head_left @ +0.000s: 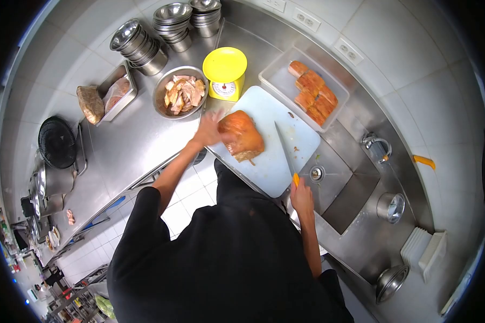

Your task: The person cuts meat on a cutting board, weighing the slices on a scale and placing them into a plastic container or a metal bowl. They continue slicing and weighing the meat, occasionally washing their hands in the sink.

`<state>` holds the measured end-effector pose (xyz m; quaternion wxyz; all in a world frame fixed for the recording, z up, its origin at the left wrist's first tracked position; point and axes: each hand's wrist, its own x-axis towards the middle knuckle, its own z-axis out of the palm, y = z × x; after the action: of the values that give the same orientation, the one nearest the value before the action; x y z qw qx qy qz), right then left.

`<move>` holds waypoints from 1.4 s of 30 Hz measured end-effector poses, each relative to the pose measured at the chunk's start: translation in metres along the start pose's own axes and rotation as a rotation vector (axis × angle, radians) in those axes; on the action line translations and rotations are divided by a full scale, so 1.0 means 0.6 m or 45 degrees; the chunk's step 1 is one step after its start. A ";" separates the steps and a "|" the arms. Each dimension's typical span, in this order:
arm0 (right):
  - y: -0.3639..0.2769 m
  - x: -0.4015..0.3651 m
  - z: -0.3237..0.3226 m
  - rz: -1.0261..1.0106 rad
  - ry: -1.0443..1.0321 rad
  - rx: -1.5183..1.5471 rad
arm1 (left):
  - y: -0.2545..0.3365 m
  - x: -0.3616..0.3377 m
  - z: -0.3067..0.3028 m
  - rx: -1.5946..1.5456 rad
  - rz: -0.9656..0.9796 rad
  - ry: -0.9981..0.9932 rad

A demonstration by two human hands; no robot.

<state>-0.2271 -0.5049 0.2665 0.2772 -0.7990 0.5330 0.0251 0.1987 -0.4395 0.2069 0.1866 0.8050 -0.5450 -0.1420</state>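
Observation:
A large orange-brown piece of cooked meat (242, 135) lies on the pale blue cutting board (269, 185), toward its left side. My left hand (210, 128) is at the meat's left edge, fingers apart and smeared by motion, overlapping the meat in this view. In my right hand (302, 196) is a knife (285, 151), gripped by its yellow-orange handle. Its long blade points away from me, over the board to the right of the meat. Small dark scraps lie on the board near the blade.
Beyond the board stand a yellow scale (224, 67), a metal bowl of meat pieces (159, 97) and a clear tub (277, 81) holding several browned blocks. A sink (331, 177) with a faucet (380, 145) lies to the right. Stacked metal bowls (172, 24) line the back wall.

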 end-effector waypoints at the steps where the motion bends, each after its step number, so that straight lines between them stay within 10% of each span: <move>1: -0.004 -0.004 -0.004 0.022 -0.011 -0.035 | 0.057 -0.016 0.003 0.054 -0.143 -0.244; 12: -0.040 -0.026 -0.029 -0.064 0.016 -0.179 | 0.077 0.028 0.042 -0.258 0.161 -0.289; 22: -0.226 0.050 -0.104 -0.089 -0.071 -0.184 | 0.194 0.057 0.132 0.004 -0.052 0.331; 36: -0.194 0.210 0.031 -0.046 -0.103 -0.112 | 0.218 0.072 0.133 0.142 -0.125 0.376; 42: -0.196 0.050 -0.103 0.164 -0.354 -0.219 | 0.219 0.066 0.133 0.181 -0.130 0.346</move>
<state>-0.1282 -0.5262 0.3577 0.2766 -0.7729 0.5354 0.1985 0.0704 -0.5323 0.1945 0.1936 0.8547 -0.4817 -0.0024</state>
